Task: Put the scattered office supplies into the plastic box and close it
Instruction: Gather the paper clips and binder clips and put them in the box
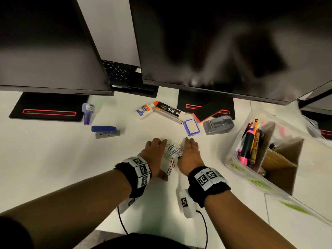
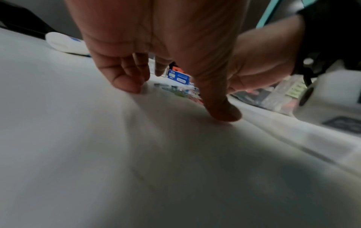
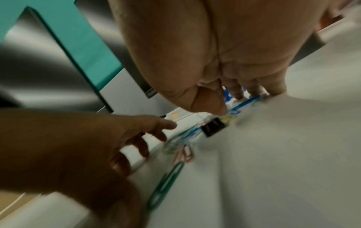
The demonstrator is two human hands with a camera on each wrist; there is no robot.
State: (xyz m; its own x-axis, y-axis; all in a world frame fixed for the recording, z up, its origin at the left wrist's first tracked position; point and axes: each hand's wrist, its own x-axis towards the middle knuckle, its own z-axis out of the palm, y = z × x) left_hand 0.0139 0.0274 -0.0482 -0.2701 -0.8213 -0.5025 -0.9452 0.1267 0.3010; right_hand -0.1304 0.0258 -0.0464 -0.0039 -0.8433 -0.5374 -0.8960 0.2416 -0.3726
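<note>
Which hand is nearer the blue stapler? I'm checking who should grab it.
Left. The left hand rests on the desk just right of and nearer the person than the blue stapler; the right hand lies farther right, past the paper clips.

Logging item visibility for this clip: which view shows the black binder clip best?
The right wrist view: the black binder clip lies large among the paper clips, just below the right hand's thumb. The head view shows only a small dark speck between the hands. The left wrist view does not clearly show it.

two dark monitors, black stands, keyboard, white desk
</note>
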